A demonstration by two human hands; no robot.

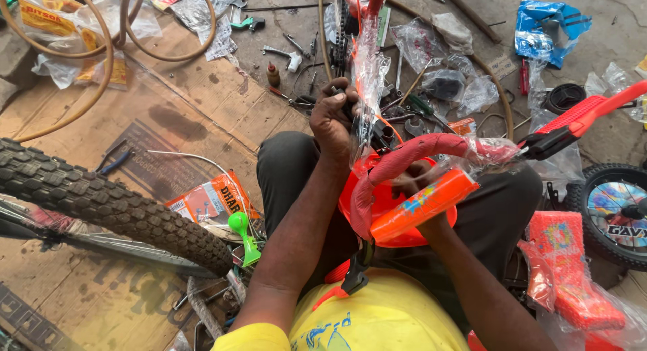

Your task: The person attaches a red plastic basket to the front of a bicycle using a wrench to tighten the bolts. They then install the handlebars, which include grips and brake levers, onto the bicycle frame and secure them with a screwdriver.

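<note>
left hand (335,118) clamped around plastic-wrapped orange bicycle frame tube (367,75) above lap; right hand (412,184) mostly hidden behind curved red padded handlebar (411,155), grip impossible to tell; best kept steady, wrap taut

An orange packet (210,201) lies on the cardboard; a crumpled blue bag (547,29) on the floor; yellow-labelled clear bags (64,27) top left.
</note>
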